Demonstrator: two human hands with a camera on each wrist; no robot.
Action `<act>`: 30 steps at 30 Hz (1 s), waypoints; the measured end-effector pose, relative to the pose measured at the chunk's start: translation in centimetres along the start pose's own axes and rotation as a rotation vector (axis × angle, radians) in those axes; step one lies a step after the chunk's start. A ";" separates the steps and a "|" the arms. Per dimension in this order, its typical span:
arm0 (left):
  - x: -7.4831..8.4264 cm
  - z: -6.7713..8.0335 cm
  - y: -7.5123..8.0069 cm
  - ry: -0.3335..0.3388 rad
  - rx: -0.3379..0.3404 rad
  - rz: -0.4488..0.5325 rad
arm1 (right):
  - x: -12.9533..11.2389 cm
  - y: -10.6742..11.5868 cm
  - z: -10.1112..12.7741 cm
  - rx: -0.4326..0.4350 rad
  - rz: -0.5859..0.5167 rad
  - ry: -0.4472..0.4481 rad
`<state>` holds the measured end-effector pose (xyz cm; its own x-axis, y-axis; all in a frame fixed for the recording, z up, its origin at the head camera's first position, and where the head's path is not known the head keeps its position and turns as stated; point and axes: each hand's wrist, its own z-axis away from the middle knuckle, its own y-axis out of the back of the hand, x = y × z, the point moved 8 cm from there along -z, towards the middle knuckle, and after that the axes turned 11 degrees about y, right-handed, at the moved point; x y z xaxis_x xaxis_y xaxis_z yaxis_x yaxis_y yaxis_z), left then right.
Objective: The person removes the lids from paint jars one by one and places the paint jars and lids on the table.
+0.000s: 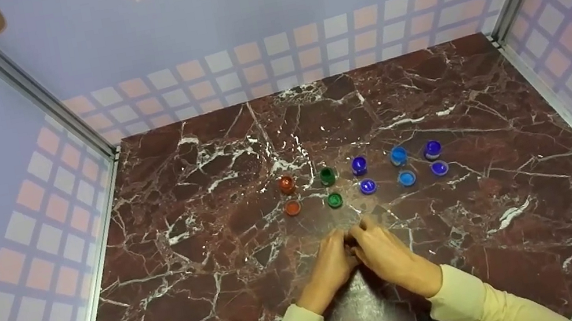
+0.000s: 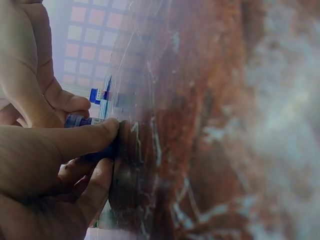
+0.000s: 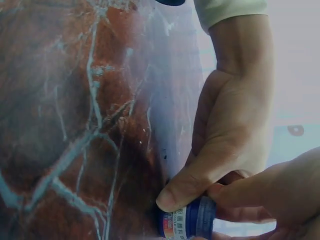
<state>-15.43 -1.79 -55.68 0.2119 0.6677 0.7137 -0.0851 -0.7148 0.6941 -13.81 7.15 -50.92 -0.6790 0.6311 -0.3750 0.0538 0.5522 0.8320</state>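
Two rows of small paint pots [image 1: 362,176] just beyond the hands, bare worktop [image 1: 507,215] either side, walls [image 1: 20,189] enclosing

jar: a small dark blue jar [image 3: 187,222] with a white label that has tiny print on it
state: both hands hold it, with thumbs and fingers pinched round it
pose: it sits low, touching the red-brown marble table [image 1: 511,238]
place: near the person, in the middle, just nearer than the two rows of little colored pots
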 end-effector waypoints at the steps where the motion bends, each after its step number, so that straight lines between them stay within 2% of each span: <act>1: -0.1 0.0 0.0 0.009 -0.005 0.000 | 0.0 0.1 0.0 0.001 -0.018 0.022; 7: -0.2 0.0 0.0 0.027 -0.013 0.002 | 0.1 0.2 -0.1 -0.030 -0.118 0.121; 11: -0.1 -0.1 -0.1 0.017 -0.008 -0.003 | 0.3 0.2 -0.1 -0.061 -0.155 0.120; 15: 0.0 -0.1 -0.1 0.011 -0.005 -0.008 | 0.3 0.3 -0.1 -0.077 -0.144 0.123; 22: 0.2 0.0 -0.1 0.011 0.001 -0.025 | 0.3 0.4 0.0 -0.087 -0.165 0.171; 25: 0.2 0.1 -0.1 0.010 0.008 -0.032 | 0.8 0.3 0.3 -0.103 -0.219 0.139; 30: 0.4 0.2 -0.1 0.024 0.019 -0.044 | 2.5 -0.1 0.9 -0.107 -0.330 0.010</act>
<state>-15.09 -1.49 -55.50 0.1917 0.7032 0.6847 -0.0573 -0.6884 0.7231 -14.88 9.20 -52.28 -0.6541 0.4223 -0.6275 -0.2467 0.6651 0.7048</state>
